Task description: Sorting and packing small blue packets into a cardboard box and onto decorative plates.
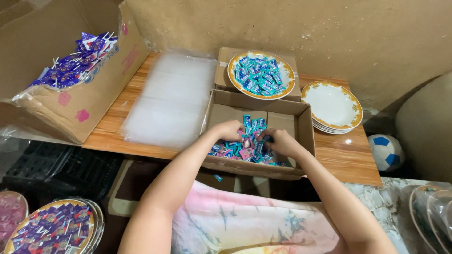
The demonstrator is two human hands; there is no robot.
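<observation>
Inside the walled cardboard box (pixel 282 115) — left hand (pixel 229 130), right hand (pixel 281 141) curled, gathering candies (pixel 256 124), boxed close.

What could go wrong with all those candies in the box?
1. Both hands, left and right, dig in the candies inside the box; some could get flicked out. One piece already lies outside, below its front.
2. That box sits at the table edge and may slide off if pushed.
3. The full plate rests on another box behind; a bump might tip it.
</observation>
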